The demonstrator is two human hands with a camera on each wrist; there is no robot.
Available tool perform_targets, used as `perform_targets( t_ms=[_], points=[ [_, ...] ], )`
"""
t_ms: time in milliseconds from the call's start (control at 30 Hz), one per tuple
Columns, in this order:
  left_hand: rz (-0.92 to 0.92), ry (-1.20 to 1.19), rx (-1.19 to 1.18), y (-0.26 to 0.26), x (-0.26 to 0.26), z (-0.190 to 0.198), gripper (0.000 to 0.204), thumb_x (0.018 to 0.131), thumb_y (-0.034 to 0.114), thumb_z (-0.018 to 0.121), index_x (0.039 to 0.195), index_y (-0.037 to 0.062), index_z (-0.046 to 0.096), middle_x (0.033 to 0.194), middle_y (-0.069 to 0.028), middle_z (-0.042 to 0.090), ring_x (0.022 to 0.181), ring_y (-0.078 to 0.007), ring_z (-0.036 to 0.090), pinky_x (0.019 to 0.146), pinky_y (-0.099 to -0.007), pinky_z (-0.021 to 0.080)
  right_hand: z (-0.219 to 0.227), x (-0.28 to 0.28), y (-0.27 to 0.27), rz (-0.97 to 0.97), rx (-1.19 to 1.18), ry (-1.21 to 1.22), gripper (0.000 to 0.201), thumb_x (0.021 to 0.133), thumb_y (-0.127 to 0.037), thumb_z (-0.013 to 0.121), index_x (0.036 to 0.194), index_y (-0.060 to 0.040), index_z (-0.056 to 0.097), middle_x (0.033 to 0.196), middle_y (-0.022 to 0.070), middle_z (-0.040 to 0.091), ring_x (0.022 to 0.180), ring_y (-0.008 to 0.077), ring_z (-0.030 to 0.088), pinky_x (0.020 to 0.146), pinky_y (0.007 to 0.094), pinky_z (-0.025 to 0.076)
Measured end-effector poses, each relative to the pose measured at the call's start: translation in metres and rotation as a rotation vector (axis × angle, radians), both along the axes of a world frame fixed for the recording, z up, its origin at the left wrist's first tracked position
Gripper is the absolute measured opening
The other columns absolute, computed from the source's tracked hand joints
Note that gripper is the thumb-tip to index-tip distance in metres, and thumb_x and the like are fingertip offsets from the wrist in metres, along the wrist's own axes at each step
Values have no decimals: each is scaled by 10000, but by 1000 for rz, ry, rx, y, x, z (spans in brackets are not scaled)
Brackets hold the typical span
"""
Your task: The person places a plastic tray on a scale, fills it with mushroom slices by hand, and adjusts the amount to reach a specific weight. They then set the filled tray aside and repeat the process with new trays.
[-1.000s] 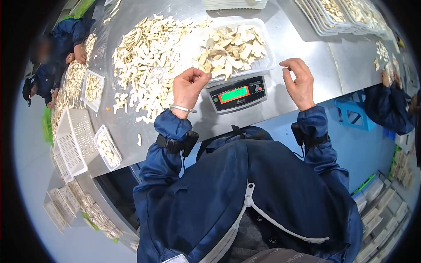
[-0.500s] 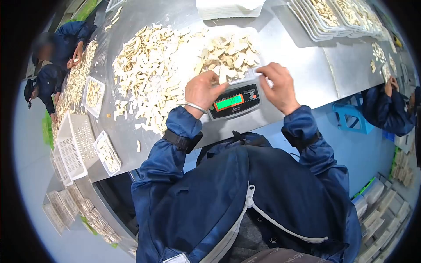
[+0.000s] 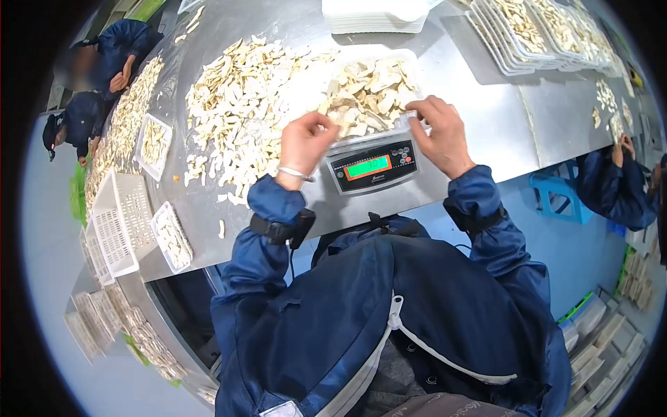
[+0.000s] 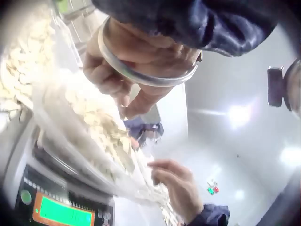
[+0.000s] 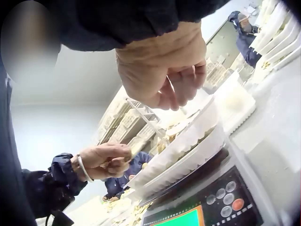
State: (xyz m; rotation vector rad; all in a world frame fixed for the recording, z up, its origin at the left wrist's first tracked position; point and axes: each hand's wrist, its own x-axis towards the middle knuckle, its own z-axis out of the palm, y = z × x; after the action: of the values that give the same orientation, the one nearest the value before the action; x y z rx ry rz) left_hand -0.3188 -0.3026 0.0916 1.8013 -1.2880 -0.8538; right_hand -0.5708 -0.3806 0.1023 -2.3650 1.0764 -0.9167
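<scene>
A clear plastic tray (image 3: 415,69) heaped with pale, mushroom-like slices (image 3: 375,94) stands on a digital scale (image 3: 375,167) with a lit green display. My left hand (image 3: 303,147), wearing a bracelet, is at the tray's near left corner. Its thumb and fingertips pinch what looks like a pale slice (image 5: 136,147), blurred in the right wrist view. At the tray's near right corner is my right hand (image 3: 442,139), fingers loosely bent above the rim. Nothing shows in its grasp in the left wrist view, where that hand (image 4: 178,186) appears beside the tray.
A loose pile of slices (image 3: 240,104) spreads left of the tray. Stacked white trays (image 3: 375,17) stand behind it, and filled trays (image 3: 517,31) at back right. A perforated basket (image 3: 125,222) and small tray (image 3: 171,238) sit at the left edge. Other people work on both sides.
My right hand has moved left from beside the scale to the tray's near right corner. My left hand went right and nearer the display, then back to the tray's left corner.
</scene>
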Motion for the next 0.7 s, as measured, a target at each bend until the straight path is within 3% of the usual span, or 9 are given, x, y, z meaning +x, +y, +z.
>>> perform_targets(
  t_ms=[100, 167, 267, 300, 367, 467, 567, 700],
  points=[
    [177, 16, -149, 16, 46, 15, 153, 765, 145, 742, 792, 30, 645, 544, 49, 480, 525, -28, 416, 472, -204, 334, -3, -19, -1, -53, 24, -13, 150, 764, -53, 614, 912, -71, 628, 762, 68, 546, 732, 244, 557, 678, 364, 401],
    [268, -141, -84, 32, 85, 18, 166, 795, 145, 736, 872, 23, 654, 742, 5, 593, 662, -69, 509, 598, -214, 400, -7, -29, -1, -93, 38, -2, 149, 766, -42, 614, 909, -77, 631, 756, 62, 548, 705, 237, 558, 671, 356, 400],
    [267, -946, -403, 53, 115, 18, 332, 790, 254, 727, 983, 0, 633, 916, -142, 613, 869, -250, 581, 789, -348, 448, -6, -45, 3, -187, 92, 29, 132, 794, -64, 598, 919, -76, 639, 759, 54, 553, 682, 214, 553, 672, 345, 404],
    [318, -833, -341, 63, 118, 17, 414, 800, 288, 708, 1084, 4, 608, 1091, -211, 572, 1063, -362, 517, 939, -414, 379, -7, -49, 5, -199, 90, 25, 140, 796, -50, 593, 928, -66, 638, 754, 61, 550, 673, 211, 550, 660, 336, 418],
    [360, -684, -202, 75, 121, 19, 337, 818, 253, 696, 1025, -5, 632, 980, -152, 629, 936, -270, 590, 857, -353, 441, -7, -53, 9, -222, 82, 18, 156, 801, -23, 584, 946, -47, 637, 744, 77, 543, 656, 205, 544, 635, 317, 448],
    [390, -209, -13, 86, 121, 10, 245, 842, 211, 673, 946, -9, 654, 842, -79, 655, 784, -162, 607, 744, -288, 470, -6, -52, 16, -257, 57, 43, 146, 801, -22, 579, 932, -41, 641, 741, 73, 543, 655, 193, 545, 640, 312, 446],
    [355, -170, -122, 86, 124, -12, 183, 856, 172, 654, 877, -10, 662, 729, -21, 639, 677, -85, 566, 661, -240, 461, -4, -47, 27, -299, 77, 42, 129, 802, -41, 583, 913, -56, 649, 747, 61, 554, 652, 195, 539, 674, 323, 426],
    [305, -116, -89, 88, 117, -15, 161, 854, 148, 650, 852, -12, 650, 713, -22, 626, 667, -83, 535, 661, -246, 455, 2, -38, 39, -335, 83, 57, 120, 803, -48, 581, 900, -61, 652, 750, 56, 560, 649, 198, 535, 690, 326, 417]
  ],
)
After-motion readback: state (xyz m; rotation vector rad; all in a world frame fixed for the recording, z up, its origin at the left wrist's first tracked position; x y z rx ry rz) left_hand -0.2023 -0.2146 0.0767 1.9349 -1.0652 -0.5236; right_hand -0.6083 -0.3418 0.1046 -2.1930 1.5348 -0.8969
